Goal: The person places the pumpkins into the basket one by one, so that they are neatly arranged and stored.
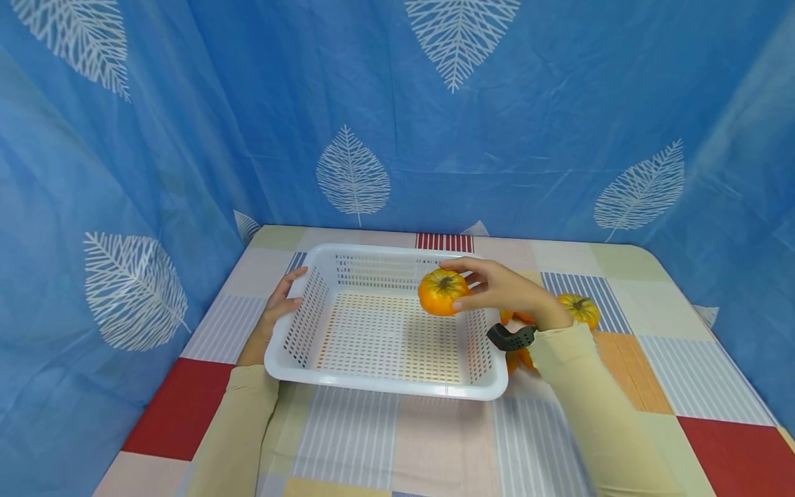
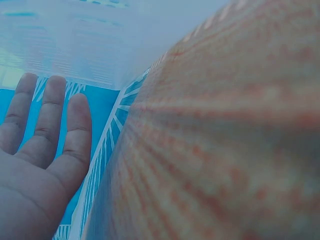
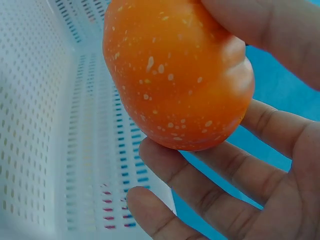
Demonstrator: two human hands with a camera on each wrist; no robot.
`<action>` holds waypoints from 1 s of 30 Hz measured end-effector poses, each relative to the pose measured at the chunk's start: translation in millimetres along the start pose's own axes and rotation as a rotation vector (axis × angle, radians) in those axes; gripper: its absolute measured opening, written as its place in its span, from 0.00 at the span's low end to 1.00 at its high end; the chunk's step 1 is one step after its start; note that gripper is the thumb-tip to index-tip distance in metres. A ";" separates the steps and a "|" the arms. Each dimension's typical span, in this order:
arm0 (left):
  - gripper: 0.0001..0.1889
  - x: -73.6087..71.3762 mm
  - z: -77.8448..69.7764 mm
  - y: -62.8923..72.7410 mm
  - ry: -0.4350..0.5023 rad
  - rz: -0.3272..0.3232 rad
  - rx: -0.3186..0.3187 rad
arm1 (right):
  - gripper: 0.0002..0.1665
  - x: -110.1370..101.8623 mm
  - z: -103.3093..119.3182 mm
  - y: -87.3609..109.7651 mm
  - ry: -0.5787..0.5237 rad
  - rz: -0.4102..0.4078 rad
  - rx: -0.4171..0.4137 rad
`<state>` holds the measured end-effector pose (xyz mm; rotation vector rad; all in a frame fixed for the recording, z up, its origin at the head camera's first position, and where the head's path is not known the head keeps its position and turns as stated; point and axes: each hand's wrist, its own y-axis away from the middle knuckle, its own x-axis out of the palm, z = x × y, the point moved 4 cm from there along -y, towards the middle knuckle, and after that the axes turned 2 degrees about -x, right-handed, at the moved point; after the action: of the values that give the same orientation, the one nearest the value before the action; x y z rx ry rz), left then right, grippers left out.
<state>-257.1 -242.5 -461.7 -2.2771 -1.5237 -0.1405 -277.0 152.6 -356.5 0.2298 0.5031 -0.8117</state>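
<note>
A small ribbed orange pumpkin (image 1: 442, 293) with a yellowish top and dark stem is held in my right hand (image 1: 497, 286), above the right part of a white plastic basket (image 1: 385, 388). Seen from the right wrist, thumb and fingers pinch the pumpkin (image 3: 175, 80), while the lower fingers (image 3: 200, 195) spread beside it. Nothing lies inside the basket. My left hand (image 1: 278, 310) rests against the basket's left rim, thumb and a finger at its edge. In the left wrist view three fairly straight fingers (image 2: 50, 120) show near the pale basket wall (image 2: 65, 55).
Another pumpkin (image 1: 580, 310) sits on the table right of the right wrist. More orange pieces (image 1: 522, 357), partly hidden by the wrist and its black band (image 1: 512, 338), lie beside the basket. A patchwork cloth (image 1: 447, 442) covers the table; blue leaf-print curtains (image 1: 497, 124) surround it.
</note>
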 end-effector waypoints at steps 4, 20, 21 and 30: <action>0.34 1.2 -0.2 0.0 0.005 -0.009 -0.010 | 0.43 4.3 1.5 -6.6 0.003 0.021 0.001; 0.33 2.6 -2.1 2.4 0.003 -0.041 -0.036 | 0.43 21.3 11.5 -31.5 0.006 0.070 -0.039; 0.33 2.8 -2.1 2.4 0.003 -0.044 -0.039 | 0.42 21.8 11.6 -33.3 0.011 0.070 -0.036; 0.34 1.5 -0.2 0.2 0.001 -0.044 -0.005 | 0.43 31.7 18.5 -49.6 0.019 0.088 -0.037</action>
<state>-256.3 -241.4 -461.2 -2.2480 -1.5747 -0.1582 -289.1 92.2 -357.2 0.2238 0.5219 -0.7142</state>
